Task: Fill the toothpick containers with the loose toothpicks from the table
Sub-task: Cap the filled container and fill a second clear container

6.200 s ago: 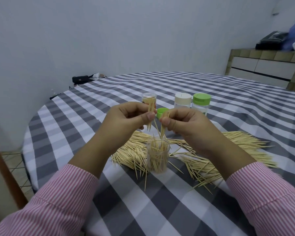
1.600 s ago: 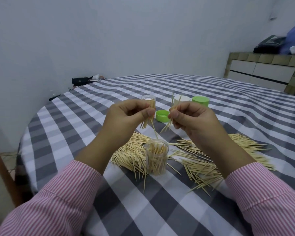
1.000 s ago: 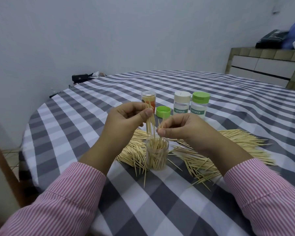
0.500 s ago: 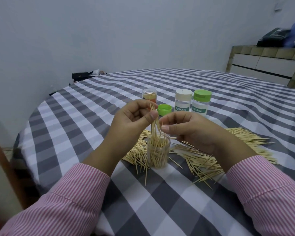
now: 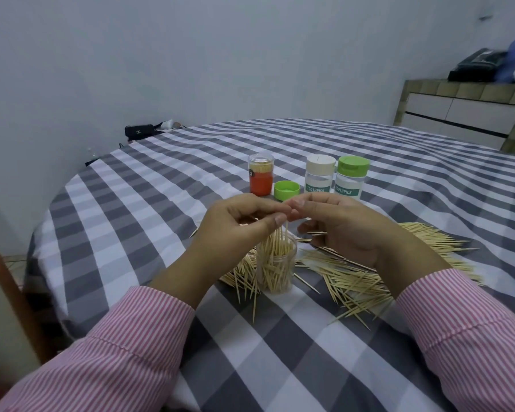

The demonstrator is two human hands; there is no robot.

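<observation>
A clear open toothpick container (image 5: 276, 267) stands on the checked table (image 5: 149, 209), partly full of toothpicks that stick up past its rim. My left hand (image 5: 235, 227) hovers just above it, thumb and forefinger pinching the tops of a few toothpicks (image 5: 283, 236) that stand in the container. Beside it my right hand (image 5: 342, 230) has relaxed fingers and holds nothing, its forefinger reaching toward my left fingertips. Loose toothpicks (image 5: 351, 278) lie heaped around and behind the container, spreading right under my right wrist.
Behind my hands stand an orange container with a clear cap (image 5: 260, 177), a loose green lid (image 5: 286, 190), a white-capped container (image 5: 320, 177) and a green-capped container (image 5: 352, 179). A tiled cabinet (image 5: 464, 114) is at the far right.
My left hand has lowered its bundle of toothpicks into the open container. My right hand has let go and opened beside it.
</observation>
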